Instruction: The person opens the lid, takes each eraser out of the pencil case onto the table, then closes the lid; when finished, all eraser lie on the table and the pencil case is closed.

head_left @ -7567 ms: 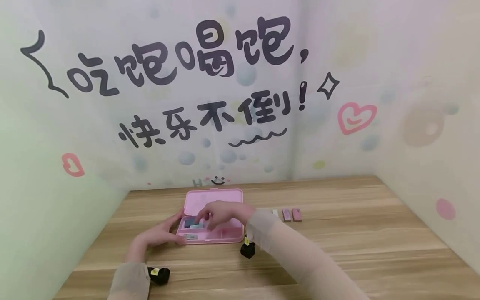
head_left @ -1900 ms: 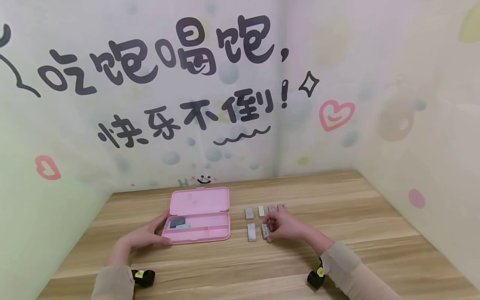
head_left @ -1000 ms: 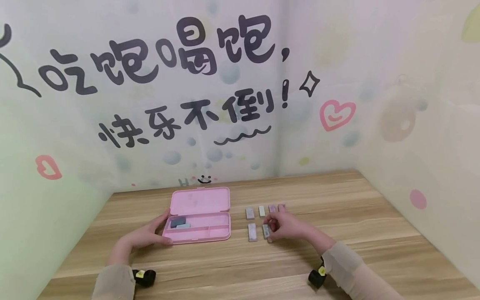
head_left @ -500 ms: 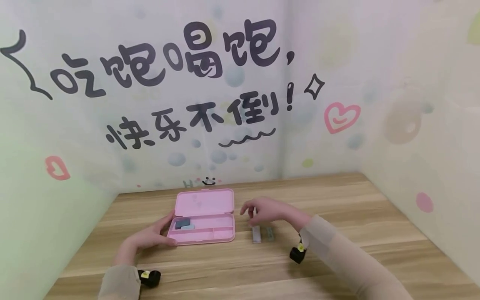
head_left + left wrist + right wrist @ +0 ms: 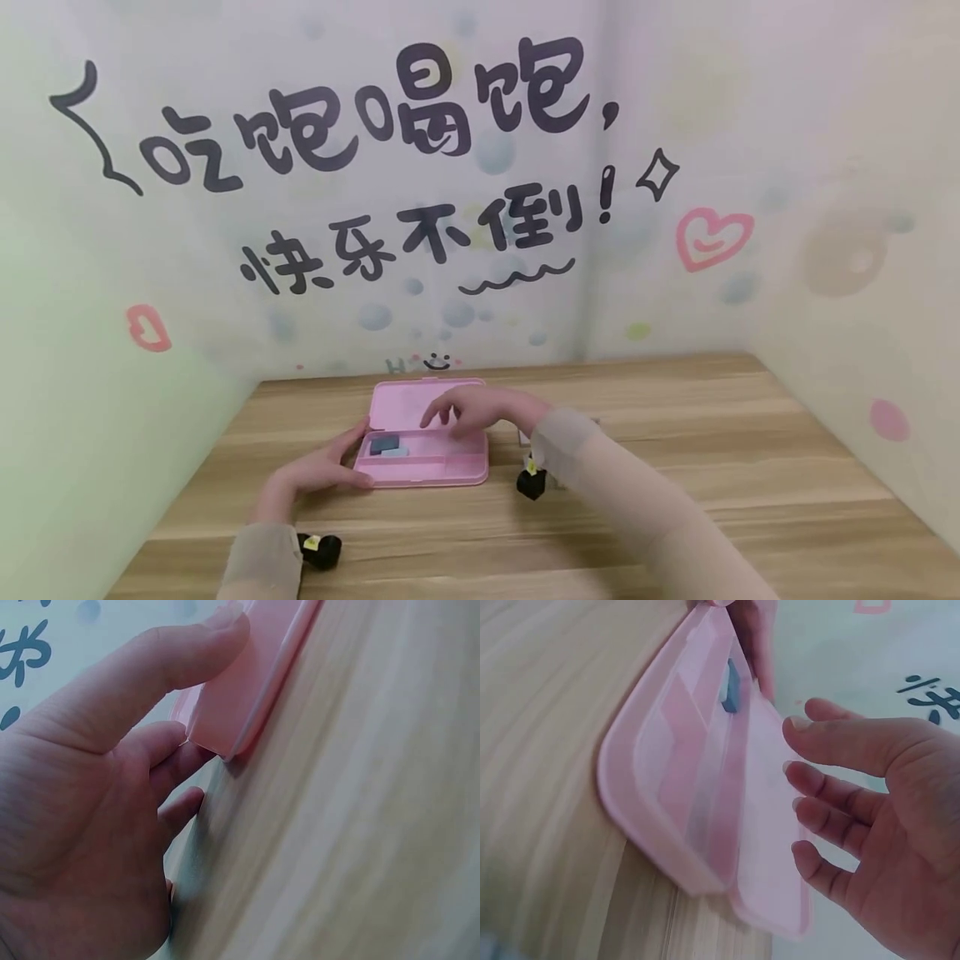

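Your left hand (image 5: 318,471) reaches in from the lower left of the frame, gripping the left end of the pink box (image 5: 465,471), thumb at its near corner; some fingertips are hidden behind. That single box lies at lower centre, lid (image 5: 393,404) laid back, three compartments (image 5: 422,450) showing. The rear one holds two blocks at its left end: one dark blue block (image 5: 385,444) and one pale blue block (image 5: 395,452). Your right hand (image 5: 476,410), well apart from the left, hangs above the box, fingers loosely bent, holding nothing. Farther right, your right sleeve (image 5: 637,492) and black wrist camera (image 5: 532,482) cover most of some loose blocks (image 5: 523,438); only edges show, so their number can't be told.
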### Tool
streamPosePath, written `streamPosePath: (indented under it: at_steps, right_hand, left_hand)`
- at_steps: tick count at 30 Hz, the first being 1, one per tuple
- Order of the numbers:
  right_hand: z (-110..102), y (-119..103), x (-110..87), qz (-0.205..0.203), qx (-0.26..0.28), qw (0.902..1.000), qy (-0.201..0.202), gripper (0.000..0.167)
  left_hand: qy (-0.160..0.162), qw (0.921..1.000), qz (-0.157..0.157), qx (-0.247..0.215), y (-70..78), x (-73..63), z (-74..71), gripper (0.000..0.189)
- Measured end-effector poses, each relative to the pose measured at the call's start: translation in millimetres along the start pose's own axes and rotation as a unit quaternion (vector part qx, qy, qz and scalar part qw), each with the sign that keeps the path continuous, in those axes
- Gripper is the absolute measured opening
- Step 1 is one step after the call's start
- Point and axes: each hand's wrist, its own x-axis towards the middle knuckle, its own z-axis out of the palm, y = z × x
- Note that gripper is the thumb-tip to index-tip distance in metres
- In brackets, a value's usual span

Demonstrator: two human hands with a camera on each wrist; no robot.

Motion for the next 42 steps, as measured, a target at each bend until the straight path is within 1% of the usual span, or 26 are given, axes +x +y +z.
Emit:
streamPosePath:
  at_steps: [6, 10, 12, 16, 20, 28, 35, 37, 40, 42]
  right_hand:
    - [-0.7, -11.4, 22.8, -0.006, 0.001, 0.9999, -0.014, 0.043]
    - [4.9, -15.1, 36.3, 0.001, -0.002, 0.9998, -0.017, 0.045]
    - [9.3, -16.0, 42.4, 0.007, -0.016, 0.9998, -0.012, 0.047]
    - [17.9, -16.7, 51.6, 0.021, -0.052, 0.9984, 0.011, 0.051]
    - [23.6, -16.1, 57.0, 0.031, -0.075, 0.9965, 0.023, 0.05]
    - [32.3, -17.3, 64.2, 0.021, -0.123, 0.9921, 0.013, 0.05]
    - [41.0, -19.7, 70.1, 0.032, -0.106, 0.9939, -0.004, 0.058]
    - [42.0, -20.4, 71.4, 0.027, -0.114, 0.9931, -0.006, 0.058]
    - [43.3, -20.4, 74.0, 0.015, -0.139, 0.9901, -0.007, 0.055]
    - [44.2, -20.1, 76.0, 0.005, -0.154, 0.9881, -0.007, 0.053]
  left_hand:
    - [-0.001, 1.0, -0.006, 0.002, 2.9, 4.8, -0.6, 0.111]
    - [-0.002, 1.0, -0.009, 0.004, 3.2, 5.6, -0.2, 0.11]
    - [-0.001, 1.0, -0.008, 0.001, 2.8, 5.6, 0.0, 0.11]
    - [-0.001, 1.0, 0.0, -0.004, 2.2, 5.7, 0.4, 0.109]
    - [-0.001, 1.0, 0.003, -0.002, 2.5, 5.4, 0.8, 0.11]
    - [-0.002, 0.9999, 0.0, -0.011, 1.5, 4.5, 0.2, 0.109]
    - [-0.003, 0.9999, -0.009, -0.01, 1.3, 3.1, 0.2, 0.109]
    - [-0.003, 0.9999, -0.009, -0.01, 0.8, 2.6, -0.2, 0.108]
    - [-0.004, 0.9999, -0.004, -0.01, 0.0, 2.0, -1.6, 0.108]
    - [-0.002, 0.9999, -0.006, -0.009, -0.7, 1.7, -2.3, 0.108]
